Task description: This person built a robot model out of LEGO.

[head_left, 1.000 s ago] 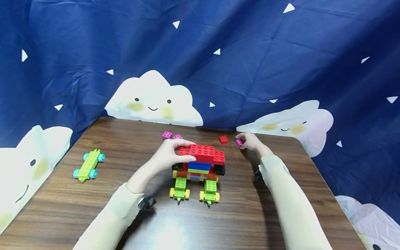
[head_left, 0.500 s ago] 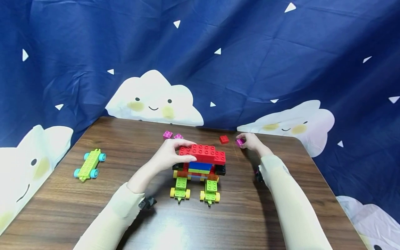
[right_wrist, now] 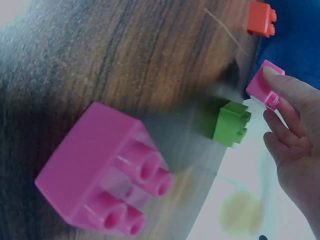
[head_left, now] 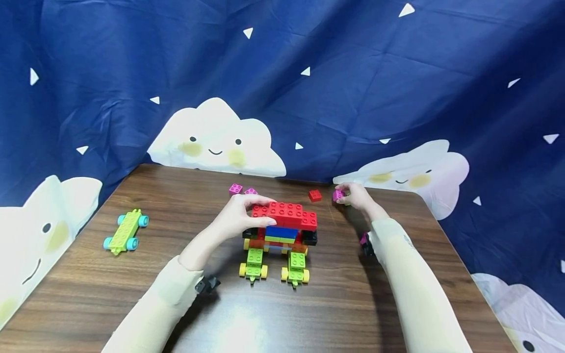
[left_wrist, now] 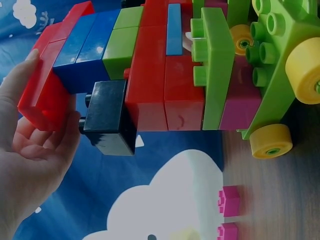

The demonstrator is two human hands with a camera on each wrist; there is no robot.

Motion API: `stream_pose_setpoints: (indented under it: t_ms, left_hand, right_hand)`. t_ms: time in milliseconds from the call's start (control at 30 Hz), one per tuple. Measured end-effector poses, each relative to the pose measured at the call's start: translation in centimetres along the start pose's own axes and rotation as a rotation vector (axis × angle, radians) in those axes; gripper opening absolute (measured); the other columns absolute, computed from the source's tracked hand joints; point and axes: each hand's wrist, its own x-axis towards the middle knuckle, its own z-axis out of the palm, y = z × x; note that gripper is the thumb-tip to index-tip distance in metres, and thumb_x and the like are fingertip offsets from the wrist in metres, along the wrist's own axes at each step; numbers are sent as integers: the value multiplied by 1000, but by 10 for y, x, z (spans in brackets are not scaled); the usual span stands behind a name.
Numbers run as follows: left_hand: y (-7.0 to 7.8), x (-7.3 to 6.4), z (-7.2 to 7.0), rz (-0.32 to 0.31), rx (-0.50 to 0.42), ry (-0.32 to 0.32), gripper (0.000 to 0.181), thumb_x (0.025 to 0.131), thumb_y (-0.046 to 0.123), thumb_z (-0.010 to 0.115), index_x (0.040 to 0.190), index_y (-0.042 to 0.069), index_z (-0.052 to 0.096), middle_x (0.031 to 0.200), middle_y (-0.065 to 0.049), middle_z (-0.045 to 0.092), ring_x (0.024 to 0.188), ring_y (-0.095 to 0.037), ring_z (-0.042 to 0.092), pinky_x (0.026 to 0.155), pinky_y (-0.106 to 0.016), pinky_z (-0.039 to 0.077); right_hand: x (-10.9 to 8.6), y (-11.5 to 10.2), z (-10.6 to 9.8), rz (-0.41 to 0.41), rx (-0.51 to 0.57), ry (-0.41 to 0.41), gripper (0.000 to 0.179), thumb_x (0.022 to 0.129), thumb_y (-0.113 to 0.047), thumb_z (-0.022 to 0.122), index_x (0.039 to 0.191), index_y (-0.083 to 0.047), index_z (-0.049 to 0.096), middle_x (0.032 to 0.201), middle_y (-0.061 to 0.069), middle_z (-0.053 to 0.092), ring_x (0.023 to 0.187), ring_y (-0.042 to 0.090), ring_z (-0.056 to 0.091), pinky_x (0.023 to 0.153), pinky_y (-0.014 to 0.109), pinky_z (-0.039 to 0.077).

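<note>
My left hand [head_left: 240, 215] grips the left end of the red top bricks [head_left: 286, 213] of a built block model. Blue bricks [left_wrist: 85, 47], light green bricks [left_wrist: 122, 42] and a black brick [left_wrist: 107, 117] sit below that top. The model stands on green wheeled bases [head_left: 296, 264] with yellow wheels. My right hand [head_left: 358, 197] pinches a pink brick [right_wrist: 265, 85] between thumb and fingers, at the far right of the table. Beside it, a green brick [right_wrist: 230, 124] stands on the table, mostly hidden by the hand in the head view.
A red brick [head_left: 315, 195] lies left of my right hand. Two pink bricks [head_left: 236, 189] are at the back, behind the model. Another pink brick [right_wrist: 100, 170] is near my right wrist. At the left stands a lime wheeled base [head_left: 125, 231] with blue wheels.
My right hand has risen slightly with the pink brick, and the green brick now shows a little beneath it. The left hand and the model stay in place.
</note>
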Motion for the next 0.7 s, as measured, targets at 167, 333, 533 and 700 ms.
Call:
stream_pose_setpoints:
  t_ms: [167, 333, 533, 700]
  left_hand:
    - [-1, 0, 0, 1, 3, 1, 49, 77, 28, 84, 122, 13, 70, 115, -6, 71, 107, -21, 62, 89, -38, 55]
    - [0, 0, -1, 13, 9, 10, 49, 77, 27, 84, 121, 11, 70, 115, -7, 71, 106, -21, 61, 90, -39, 54]
    - [3, -1, 1, 21, 5, 20, 48, 78, 25, 83, 121, 10, 70, 116, -8, 71, 107, -23, 61, 93, -46, 52]
    - [5, -2, 3, 36, 10, 21, 45, 79, 25, 82, 119, 12, 70, 114, -6, 71, 104, -21, 61, 92, -42, 52]
  right_hand:
    - [-4, -7, -6, -41, 25, 35, 40, 82, 2, 73, 118, 12, 59, 111, 30, 64, 101, 37, 59, 83, 29, 47]
    - [-8, -17, -12, -77, -14, 65, 39, 83, -3, 73, 117, 12, 59, 106, 28, 64, 100, 39, 60, 89, 41, 46]
    - [-20, -37, -21, -118, 1, 107, 40, 85, -3, 73, 120, 10, 60, 108, 28, 65, 99, 37, 63, 88, 43, 49]
    - [-32, -60, -26, -152, 22, 171, 40, 82, -6, 76, 118, 7, 62, 108, 26, 67, 101, 38, 65, 92, 48, 50]
